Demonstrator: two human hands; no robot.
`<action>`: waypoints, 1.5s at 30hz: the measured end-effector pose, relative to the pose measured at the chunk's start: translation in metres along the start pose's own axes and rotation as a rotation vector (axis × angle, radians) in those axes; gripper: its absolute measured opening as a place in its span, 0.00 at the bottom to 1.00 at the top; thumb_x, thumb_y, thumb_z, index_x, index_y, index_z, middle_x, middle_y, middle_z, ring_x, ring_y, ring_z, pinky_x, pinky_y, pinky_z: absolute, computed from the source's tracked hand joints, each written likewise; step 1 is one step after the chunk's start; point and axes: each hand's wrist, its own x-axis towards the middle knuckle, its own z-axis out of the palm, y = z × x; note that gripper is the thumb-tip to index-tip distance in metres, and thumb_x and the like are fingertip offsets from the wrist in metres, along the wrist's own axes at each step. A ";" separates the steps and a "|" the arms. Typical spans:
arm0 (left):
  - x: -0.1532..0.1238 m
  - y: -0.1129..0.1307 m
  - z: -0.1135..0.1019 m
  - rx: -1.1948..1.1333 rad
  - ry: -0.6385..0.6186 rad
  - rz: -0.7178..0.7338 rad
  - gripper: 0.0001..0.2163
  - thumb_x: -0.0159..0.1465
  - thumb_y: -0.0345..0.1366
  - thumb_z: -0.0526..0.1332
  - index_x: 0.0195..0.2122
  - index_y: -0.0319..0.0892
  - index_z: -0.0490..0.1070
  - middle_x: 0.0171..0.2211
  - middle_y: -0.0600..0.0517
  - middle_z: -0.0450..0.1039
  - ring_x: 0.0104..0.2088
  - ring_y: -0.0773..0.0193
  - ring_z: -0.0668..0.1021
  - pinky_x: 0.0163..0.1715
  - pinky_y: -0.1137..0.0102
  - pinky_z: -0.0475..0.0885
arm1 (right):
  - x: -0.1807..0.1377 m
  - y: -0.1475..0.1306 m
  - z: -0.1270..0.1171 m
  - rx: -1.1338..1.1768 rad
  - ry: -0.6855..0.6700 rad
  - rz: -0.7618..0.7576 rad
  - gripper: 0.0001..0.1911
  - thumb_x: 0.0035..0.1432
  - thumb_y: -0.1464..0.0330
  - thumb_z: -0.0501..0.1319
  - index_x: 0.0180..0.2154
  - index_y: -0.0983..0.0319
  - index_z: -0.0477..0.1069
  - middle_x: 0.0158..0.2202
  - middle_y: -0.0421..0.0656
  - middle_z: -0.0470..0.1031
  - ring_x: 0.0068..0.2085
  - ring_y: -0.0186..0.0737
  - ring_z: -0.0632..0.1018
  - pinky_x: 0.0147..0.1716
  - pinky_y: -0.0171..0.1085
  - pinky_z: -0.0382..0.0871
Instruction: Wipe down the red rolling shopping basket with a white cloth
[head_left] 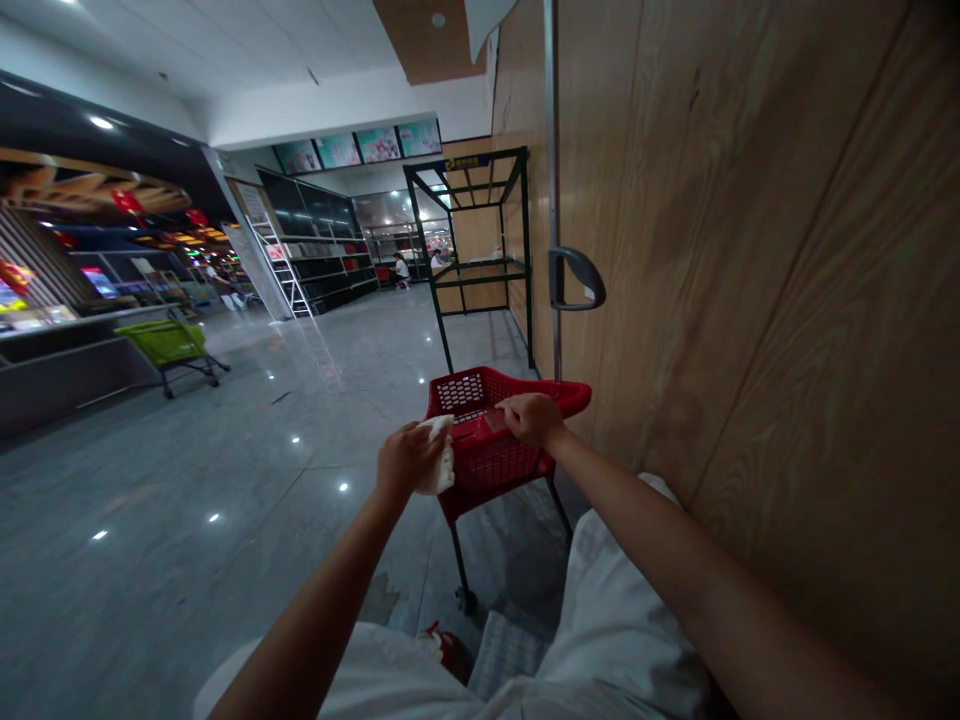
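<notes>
A small red shopping cart (495, 455) with a perforated basket stands on wheels just in front of me, beside a wood-panelled wall. My left hand (409, 460) is closed around a crumpled white cloth (442, 455), held against the cart's near left edge. My right hand (531, 415) rests on the cart's rear rim with its fingers curled over the handle. Both forearms reach forward from my white shirt.
A wood wall (750, 250) with a grey door handle (576, 280) runs along the right. An empty black metal shelf frame (472, 260) stands behind the cart. A green cart (171, 345) sits at the left on the glossy grey floor, with a ladder (281, 265) and distant people beyond.
</notes>
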 end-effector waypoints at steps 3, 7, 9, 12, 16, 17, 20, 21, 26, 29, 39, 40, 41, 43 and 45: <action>0.001 -0.016 0.009 -0.244 0.036 0.073 0.18 0.61 0.47 0.54 0.38 0.42 0.78 0.33 0.49 0.77 0.30 0.65 0.76 0.32 0.73 0.68 | 0.001 0.005 0.003 0.024 0.023 -0.035 0.15 0.57 0.70 0.53 0.40 0.61 0.77 0.41 0.42 0.79 0.41 0.39 0.78 0.43 0.34 0.67; 0.000 -0.021 0.021 -0.484 0.078 0.151 0.17 0.59 0.46 0.55 0.36 0.40 0.78 0.34 0.48 0.78 0.33 0.63 0.77 0.34 0.72 0.70 | 0.000 0.018 0.004 0.054 0.042 -0.102 0.15 0.55 0.70 0.54 0.41 0.60 0.77 0.41 0.41 0.79 0.42 0.39 0.78 0.45 0.35 0.68; -0.003 -0.014 0.025 -0.506 0.086 0.158 0.16 0.59 0.45 0.56 0.37 0.41 0.77 0.35 0.49 0.78 0.34 0.63 0.77 0.34 0.72 0.71 | 0.000 0.029 0.003 0.068 0.048 -0.131 0.15 0.55 0.69 0.54 0.41 0.61 0.77 0.41 0.42 0.79 0.43 0.40 0.78 0.45 0.35 0.68; -0.010 0.006 0.032 -0.486 0.116 0.188 0.12 0.59 0.41 0.57 0.37 0.42 0.77 0.34 0.50 0.77 0.32 0.64 0.77 0.33 0.72 0.71 | 0.000 0.051 -0.002 0.090 -0.001 -0.179 0.16 0.58 0.68 0.52 0.41 0.61 0.77 0.41 0.42 0.79 0.43 0.39 0.78 0.45 0.36 0.69; -0.017 0.044 0.047 -0.434 0.184 0.184 0.09 0.58 0.38 0.59 0.36 0.43 0.77 0.34 0.50 0.76 0.33 0.65 0.76 0.35 0.72 0.72 | 0.001 0.081 -0.013 0.059 -0.097 -0.188 0.19 0.62 0.71 0.46 0.44 0.60 0.75 0.46 0.42 0.77 0.50 0.37 0.75 0.52 0.39 0.66; -0.018 0.054 0.051 -0.421 0.186 0.178 0.09 0.58 0.37 0.60 0.36 0.43 0.77 0.35 0.50 0.76 0.34 0.65 0.76 0.36 0.71 0.72 | 0.001 0.085 -0.016 0.029 -0.112 -0.158 0.19 0.62 0.71 0.46 0.45 0.60 0.74 0.48 0.43 0.76 0.52 0.38 0.74 0.53 0.41 0.65; -0.019 0.086 0.063 -0.409 0.172 0.177 0.10 0.58 0.36 0.61 0.40 0.44 0.75 0.40 0.49 0.76 0.37 0.64 0.76 0.40 0.70 0.72 | 0.003 0.085 -0.021 -0.033 -0.132 -0.056 0.17 0.63 0.70 0.49 0.46 0.63 0.74 0.50 0.48 0.74 0.55 0.43 0.71 0.56 0.45 0.62; -0.019 0.096 0.067 -0.419 0.162 0.185 0.11 0.58 0.35 0.61 0.42 0.44 0.74 0.41 0.49 0.75 0.38 0.64 0.76 0.41 0.70 0.72 | 0.004 0.079 -0.022 -0.017 -0.123 -0.044 0.17 0.63 0.69 0.49 0.46 0.64 0.74 0.51 0.49 0.73 0.55 0.43 0.71 0.56 0.46 0.62; -0.007 0.107 0.088 -0.426 0.086 0.251 0.12 0.58 0.35 0.61 0.44 0.44 0.73 0.44 0.49 0.74 0.41 0.65 0.75 0.43 0.72 0.70 | 0.006 0.035 -0.029 0.250 -0.012 -0.064 0.21 0.65 0.65 0.45 0.48 0.63 0.72 0.51 0.47 0.73 0.54 0.39 0.72 0.54 0.41 0.64; 0.006 0.073 0.098 -0.315 0.026 0.111 0.10 0.61 0.37 0.58 0.41 0.43 0.74 0.39 0.49 0.75 0.37 0.65 0.75 0.41 0.73 0.68 | 0.000 0.016 -0.039 0.283 -0.018 0.001 0.23 0.66 0.64 0.42 0.48 0.65 0.72 0.50 0.48 0.73 0.52 0.38 0.73 0.52 0.37 0.64; 0.005 0.002 0.116 -0.160 -0.005 -0.086 0.13 0.64 0.42 0.55 0.40 0.43 0.75 0.38 0.49 0.76 0.39 0.64 0.75 0.41 0.73 0.66 | -0.024 -0.022 -0.017 -0.358 -0.464 0.126 0.23 0.65 0.58 0.46 0.40 0.65 0.75 0.40 0.53 0.77 0.39 0.49 0.78 0.35 0.42 0.66; 0.003 0.002 0.118 -0.162 0.001 -0.077 0.13 0.64 0.42 0.55 0.41 0.43 0.75 0.39 0.49 0.76 0.40 0.64 0.75 0.42 0.73 0.65 | -0.024 -0.025 -0.011 -0.372 -0.443 0.109 0.23 0.64 0.57 0.47 0.40 0.65 0.75 0.39 0.54 0.77 0.39 0.49 0.77 0.35 0.41 0.65; 0.001 0.002 0.119 -0.160 0.006 -0.072 0.13 0.64 0.42 0.54 0.42 0.43 0.75 0.39 0.48 0.75 0.40 0.63 0.75 0.42 0.73 0.65 | -0.025 -0.026 -0.006 -0.381 -0.417 0.084 0.24 0.64 0.56 0.47 0.40 0.65 0.74 0.39 0.54 0.77 0.38 0.49 0.77 0.34 0.41 0.65; -0.001 0.002 0.120 -0.145 0.012 -0.080 0.14 0.64 0.43 0.54 0.42 0.43 0.74 0.40 0.48 0.75 0.41 0.63 0.75 0.43 0.72 0.65 | -0.025 -0.026 0.004 -0.389 -0.351 0.026 0.24 0.63 0.54 0.49 0.40 0.65 0.74 0.39 0.54 0.76 0.38 0.48 0.76 0.34 0.39 0.63; -0.002 0.003 0.118 -0.124 0.012 -0.102 0.14 0.65 0.43 0.53 0.43 0.42 0.74 0.41 0.47 0.75 0.41 0.62 0.75 0.43 0.72 0.65 | -0.027 -0.021 0.011 -0.393 -0.293 -0.023 0.25 0.63 0.53 0.49 0.40 0.65 0.74 0.38 0.53 0.75 0.37 0.46 0.76 0.33 0.38 0.60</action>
